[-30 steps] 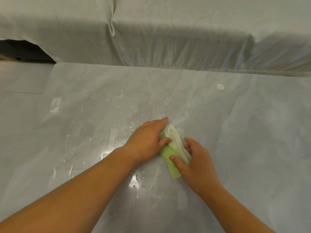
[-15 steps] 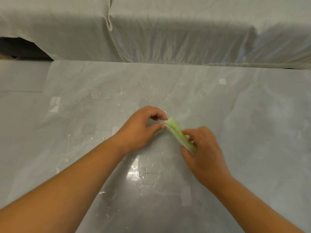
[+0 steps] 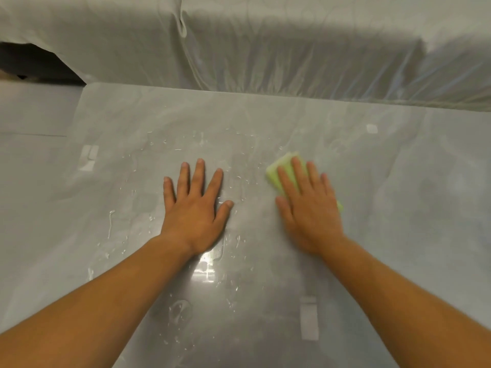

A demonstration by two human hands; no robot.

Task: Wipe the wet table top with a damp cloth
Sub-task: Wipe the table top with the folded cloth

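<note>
A glossy grey table top (image 3: 398, 221) fills the view, with water drops and streaks (image 3: 110, 224) scattered over its left and middle. A folded light-green cloth (image 3: 281, 168) lies flat on it right of centre. My right hand (image 3: 308, 205) lies flat on top of the cloth, fingers spread, covering most of it; only the far left corner and a sliver at the right show. My left hand (image 3: 196, 208) rests palm down on the bare wet surface to the left, fingers apart, holding nothing.
A grey fabric-covered sofa or bench (image 3: 265, 43) runs along the table's far edge. A dark gap (image 3: 34, 65) shows at the upper left. The table's left edge (image 3: 71, 123) borders a grey floor. Light glare (image 3: 207, 264) sits near my left wrist.
Both hands were folding the cloth together at the centre. Now the folded cloth lies flat under my right palm further right, and my left hand has let go and lies flat on the table.
</note>
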